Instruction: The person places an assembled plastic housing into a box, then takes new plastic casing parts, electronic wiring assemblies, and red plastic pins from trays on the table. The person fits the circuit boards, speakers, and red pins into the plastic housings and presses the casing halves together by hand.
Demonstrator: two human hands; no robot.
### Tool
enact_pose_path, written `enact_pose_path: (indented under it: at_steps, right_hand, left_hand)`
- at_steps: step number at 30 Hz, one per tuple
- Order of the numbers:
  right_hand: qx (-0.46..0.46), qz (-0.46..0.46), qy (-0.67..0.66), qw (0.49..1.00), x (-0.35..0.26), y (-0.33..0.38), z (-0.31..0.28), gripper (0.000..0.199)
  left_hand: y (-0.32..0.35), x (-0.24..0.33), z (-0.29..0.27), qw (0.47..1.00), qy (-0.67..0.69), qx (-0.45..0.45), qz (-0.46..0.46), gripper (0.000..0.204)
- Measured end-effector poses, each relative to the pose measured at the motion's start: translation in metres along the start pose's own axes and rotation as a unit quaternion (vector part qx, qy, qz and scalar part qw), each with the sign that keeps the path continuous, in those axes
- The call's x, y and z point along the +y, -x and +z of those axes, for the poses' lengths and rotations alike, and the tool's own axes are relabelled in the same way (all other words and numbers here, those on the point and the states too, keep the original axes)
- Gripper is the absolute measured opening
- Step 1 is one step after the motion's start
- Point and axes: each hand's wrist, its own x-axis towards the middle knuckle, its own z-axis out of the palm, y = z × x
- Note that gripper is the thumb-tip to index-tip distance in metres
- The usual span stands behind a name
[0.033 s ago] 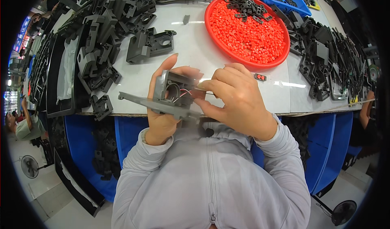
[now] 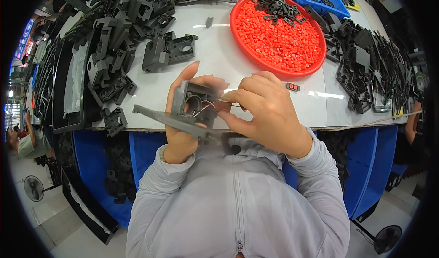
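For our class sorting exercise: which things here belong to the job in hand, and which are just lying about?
Job in hand:
left hand, holding a grey plastic part
right hand, close to the thin wires

Apparently lying about:
red bowl of small red pieces
blue tray
second grey part
fan, lower right

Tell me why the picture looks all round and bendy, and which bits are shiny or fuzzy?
Head view: a fisheye lens, so black corners and edges that bend near the rim; head view: glare streaks on the white tabletop; head view: the lower right end of the gray part in the left hand is smeared, perhaps from moving.
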Motion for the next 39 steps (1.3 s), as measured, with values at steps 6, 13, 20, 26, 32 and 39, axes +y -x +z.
enact_pose_path:
  at_steps: [6,13,20,26,32,39]
  right_hand:
    - [0.010,0.013,-0.029,0.999,-0.002,0.001,-0.001,0.019]
    - [0.034,0.005,-0.022,0.999,-0.001,0.001,0.000,0.020]
    - [0.026,-0.029,-0.013,0.999,0.005,0.006,0.009,0.024]
    - [0.014,0.022,-0.089,0.996,0.013,0.009,0.011,0.026]
    - [0.014,0.065,-0.112,0.991,0.015,0.014,0.016,0.023]
    - [-0.024,0.115,-0.286,0.951,0.032,0.016,0.007,0.030]
  left_hand:
    - [0.003,0.003,0.008,0.999,-0.040,0.034,-0.009,0.103]
    - [0.006,-0.002,0.005,0.993,-0.106,0.049,0.009,0.107]
    - [0.006,-0.002,0.010,0.987,-0.157,0.024,0.012,0.102]
    - [0.001,-0.004,0.008,0.998,-0.052,0.042,-0.004,0.092]
    - [-0.003,-0.008,0.006,0.990,-0.133,-0.022,0.040,0.087]
    - [-0.005,-0.007,-0.002,0.999,-0.038,-0.007,-0.010,0.078]
